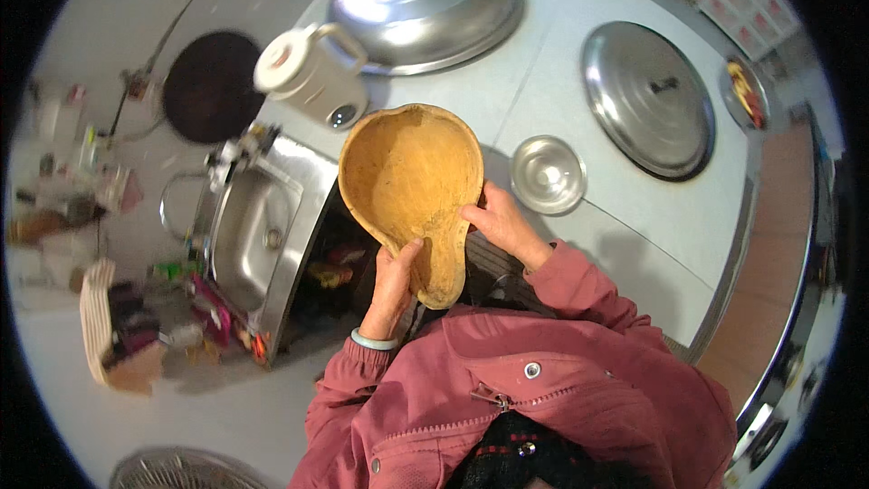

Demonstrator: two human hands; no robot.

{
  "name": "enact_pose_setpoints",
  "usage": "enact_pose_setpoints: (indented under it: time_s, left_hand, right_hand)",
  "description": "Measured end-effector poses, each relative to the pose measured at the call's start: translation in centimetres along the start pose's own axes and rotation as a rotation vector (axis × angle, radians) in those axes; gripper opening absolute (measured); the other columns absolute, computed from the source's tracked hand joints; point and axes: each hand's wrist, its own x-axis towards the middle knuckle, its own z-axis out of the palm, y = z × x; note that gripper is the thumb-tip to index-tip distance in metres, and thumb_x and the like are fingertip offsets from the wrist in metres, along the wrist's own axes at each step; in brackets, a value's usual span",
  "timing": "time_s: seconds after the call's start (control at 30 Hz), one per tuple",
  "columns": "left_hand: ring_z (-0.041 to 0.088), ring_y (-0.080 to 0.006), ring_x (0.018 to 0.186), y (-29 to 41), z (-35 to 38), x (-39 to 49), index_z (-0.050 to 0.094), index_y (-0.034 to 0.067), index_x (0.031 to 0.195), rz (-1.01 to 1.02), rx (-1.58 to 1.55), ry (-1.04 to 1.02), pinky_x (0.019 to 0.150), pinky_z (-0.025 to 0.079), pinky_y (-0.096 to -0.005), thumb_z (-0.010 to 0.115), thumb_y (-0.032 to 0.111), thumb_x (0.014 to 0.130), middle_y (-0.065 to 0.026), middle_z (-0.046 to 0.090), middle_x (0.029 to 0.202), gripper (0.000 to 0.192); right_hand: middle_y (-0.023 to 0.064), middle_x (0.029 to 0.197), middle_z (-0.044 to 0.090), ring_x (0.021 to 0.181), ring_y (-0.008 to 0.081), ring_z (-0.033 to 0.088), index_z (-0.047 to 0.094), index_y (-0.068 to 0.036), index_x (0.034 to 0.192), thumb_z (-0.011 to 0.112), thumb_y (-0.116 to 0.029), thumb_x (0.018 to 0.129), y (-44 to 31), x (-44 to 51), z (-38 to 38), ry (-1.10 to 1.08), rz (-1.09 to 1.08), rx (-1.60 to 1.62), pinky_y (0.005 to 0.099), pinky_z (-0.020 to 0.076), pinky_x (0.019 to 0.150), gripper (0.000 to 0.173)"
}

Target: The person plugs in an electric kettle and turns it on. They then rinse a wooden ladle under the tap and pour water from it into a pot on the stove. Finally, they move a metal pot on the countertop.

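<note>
A dried gourd ladle (411,170) is held in front of my body, its hollow side facing up and its narrow end towards me. My left hand (395,282) grips the narrow part from the left, thumb over the rim. On the other side, my right hand (501,217) holds the rim where the bowl narrows, its thumb inside the edge. Just right of the gourd, a small metal bowl (548,175) stands on the light tabletop (631,224). Beyond the gourd's upper left is a beige lidded pitcher (312,81).
A large domed metal lid (434,7) lies at the far side of the table, and an oval-looking metal lid (648,98) at the right. To the left are a stainless steel sink (254,238) with a faucet and a dark round object (214,86). A bowl of food (745,94) stands far right.
</note>
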Motion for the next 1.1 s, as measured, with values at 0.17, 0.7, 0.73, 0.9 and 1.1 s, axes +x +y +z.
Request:
enact_pose_setpoints:
  time_s: [0.17,0.7,0.73,0.9,1.1]
  left_hand:
    - [0.065,-0.0192,0.091,-1.4,-6.5,-4.1,0.058,-0.006,0.117,0.005,-0.101,0.211,0.082,0.052,-0.0309,0.058,0.004,0.086,-0.0110,0.067,0.108,0.032]
    - [0.068,-0.0251,0.086,0.7,-31.5,-4.1,0.058,-0.011,0.110,0.053,-0.363,0.580,0.079,0.056,-0.0361,0.055,0.001,0.082,-0.0152,0.067,0.101,0.030]
    - [0.068,-0.0253,0.087,0.8,-32.8,-4.0,0.058,-0.011,0.110,0.060,-0.368,0.583,0.079,0.056,-0.0364,0.055,0.001,0.082,-0.0154,0.067,0.101,0.030]
    - [0.067,-0.0271,0.090,1.0,-38.2,-2.6,0.056,-0.011,0.113,0.044,-0.427,0.591,0.081,0.056,-0.0386,0.056,0.001,0.082,-0.0167,0.066,0.105,0.034]
    - [0.067,-0.0280,0.092,0.7,-41.3,-0.7,0.054,-0.011,0.117,-0.020,-0.478,0.641,0.082,0.056,-0.0403,0.055,0.001,0.083,-0.0181,0.065,0.107,0.037]
  right_hand:
    - [0.0159,0.100,0.066,0.085,0.0201,0.065,0.054,0.011,0.109,0.062,-0.019,0.081,1.6,2.0,7.2,-0.269,0.118,-0.019,0.0335,0.0537,0.071,0.042]
    - [0.0313,0.100,0.066,0.099,0.0447,0.064,0.059,0.009,0.114,0.056,-0.036,0.090,0.6,17.7,35.2,-0.509,-0.230,-0.604,0.0464,0.0493,0.090,0.051]
    - [0.0293,0.098,0.067,0.096,0.0440,0.064,0.061,0.007,0.110,0.055,-0.034,0.091,0.2,19.5,36.6,-0.558,-0.257,-0.557,0.0467,0.0497,0.087,0.046]
    - [0.0244,0.091,0.066,0.089,0.0439,0.062,0.065,0.003,0.093,0.047,-0.026,0.095,-0.4,27.1,45.0,-0.521,-0.632,-0.508,0.0486,0.0488,0.079,0.035]
    - [0.0265,0.097,0.066,0.095,0.0456,0.061,0.066,0.001,0.093,0.045,-0.026,0.093,0.0,33.5,51.8,-0.500,-0.645,-0.569,0.0506,0.0475,0.085,0.035]
